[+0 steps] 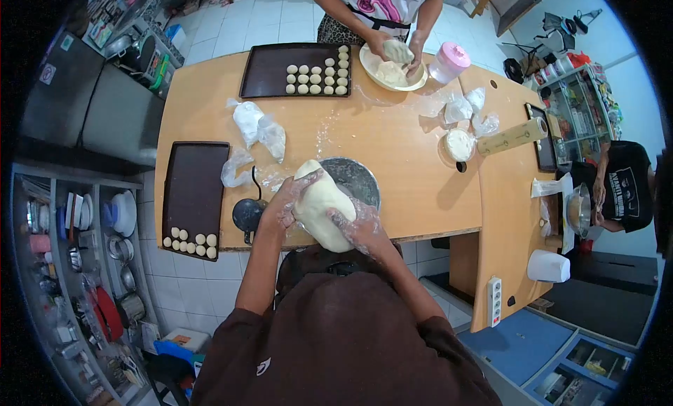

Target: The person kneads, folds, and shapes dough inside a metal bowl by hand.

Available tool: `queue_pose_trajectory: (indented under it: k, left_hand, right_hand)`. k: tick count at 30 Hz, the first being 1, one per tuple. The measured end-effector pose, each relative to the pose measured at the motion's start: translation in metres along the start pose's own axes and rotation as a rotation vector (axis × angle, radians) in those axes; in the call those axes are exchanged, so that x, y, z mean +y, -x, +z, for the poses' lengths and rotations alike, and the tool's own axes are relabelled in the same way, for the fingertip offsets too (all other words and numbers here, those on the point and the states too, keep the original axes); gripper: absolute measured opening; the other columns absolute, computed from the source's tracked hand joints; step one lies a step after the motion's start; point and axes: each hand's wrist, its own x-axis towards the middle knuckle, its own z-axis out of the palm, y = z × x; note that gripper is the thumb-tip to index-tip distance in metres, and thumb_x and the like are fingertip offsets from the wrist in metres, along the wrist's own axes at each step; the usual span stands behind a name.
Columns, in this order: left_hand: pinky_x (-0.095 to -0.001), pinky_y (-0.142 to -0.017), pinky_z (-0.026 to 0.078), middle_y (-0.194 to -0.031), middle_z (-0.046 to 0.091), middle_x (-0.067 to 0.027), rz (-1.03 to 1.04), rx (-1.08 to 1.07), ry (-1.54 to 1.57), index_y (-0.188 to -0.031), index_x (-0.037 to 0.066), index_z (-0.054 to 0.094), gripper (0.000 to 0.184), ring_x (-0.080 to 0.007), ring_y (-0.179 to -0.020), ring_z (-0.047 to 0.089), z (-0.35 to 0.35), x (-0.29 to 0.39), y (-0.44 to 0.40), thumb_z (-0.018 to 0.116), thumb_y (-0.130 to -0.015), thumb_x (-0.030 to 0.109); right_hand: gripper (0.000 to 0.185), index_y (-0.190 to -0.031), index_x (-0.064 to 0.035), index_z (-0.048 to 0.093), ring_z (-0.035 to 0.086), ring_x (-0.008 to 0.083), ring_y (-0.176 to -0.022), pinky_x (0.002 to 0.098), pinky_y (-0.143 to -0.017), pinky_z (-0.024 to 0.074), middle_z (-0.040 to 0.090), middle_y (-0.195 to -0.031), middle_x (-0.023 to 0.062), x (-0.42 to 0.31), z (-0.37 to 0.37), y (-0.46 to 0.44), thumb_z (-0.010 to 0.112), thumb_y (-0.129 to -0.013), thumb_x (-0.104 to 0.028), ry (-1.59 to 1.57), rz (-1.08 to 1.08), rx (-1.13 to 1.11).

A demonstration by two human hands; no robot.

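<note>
A large, pale lump of dough (319, 208) hangs between my two hands, above the near edge of the table. My left hand (287, 199) grips its left side, fingers pressed against the dough. On the other side my right hand (359, 227), dusted with flour, presses into the lower right of the lump. Just behind the dough stands a round metal bowl (361, 178), partly hidden by it. A small black device (247, 215), perhaps a scale, sits left of my left hand.
Dark trays with small dough balls lie at the left (196, 178) and back (270, 66). Flour bags (249, 122) rest between them. Across the table a person handles dough over a cream bowl (375, 73); another person stands far right by a metal bowl (579, 210). A power strip (495, 301) lies right.
</note>
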Motion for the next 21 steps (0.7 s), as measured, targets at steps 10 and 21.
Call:
queue_pose_trajectory:
  k: [10, 21]
  left_hand:
    - [-0.0304, -0.067, 0.055, -0.095, 0.069, -0.0102, 0.131, 0.271, -0.08, -0.106, -0.003, 0.064, 0.031, -0.0173, -0.078, 0.068, 0.034, -0.007, 0.015, 0.075, -0.087, 0.019]
    - [-0.0331, -0.085, 0.052, -0.105, 0.069, -0.0094, -0.027, 0.158, -0.127, -0.118, 0.003, 0.063, 0.072, -0.0211, -0.095, 0.066, 0.022, -0.025, 0.009, 0.045, -0.092, 0.068]
  right_hand:
    - [0.059, -0.127, 0.0023, 0.057, 0.063, 0.0281, -0.107, 0.0402, -0.095, 0.0476, 0.067, -0.114, 0.0192, -0.023, -0.016, -0.012, 0.07, -0.089, -0.041, -0.308, 0.13, 0.051]
    - [0.049, -0.117, 0.0039, 0.063, 0.066, 0.0193, -0.088, 0.0336, -0.078, 0.0537, 0.068, -0.102, 0.0091, 0.012, 0.013, -0.028, 0.062, -0.096, -0.04, -1.243, 0.423, 0.319]
